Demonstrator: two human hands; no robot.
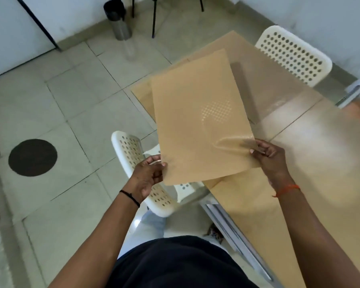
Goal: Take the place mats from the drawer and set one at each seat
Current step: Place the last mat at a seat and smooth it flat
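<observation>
Both hands pinch one place mat (pixel 197 125): left hand (pixel 149 173) at its lower-left corner, right hand (pixel 268 156) lower right. Next, I judge: lower it flat onto the counter (pixel 312 142) by the near chair (pixel 133 163).

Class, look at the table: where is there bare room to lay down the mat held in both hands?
The table looks bare on its right side, beyond the right hand, and in the near strip beside that forearm. The far end, by the far white chair, seems to have a mat already. The left hand holds the held mat above the near white chair.
</observation>
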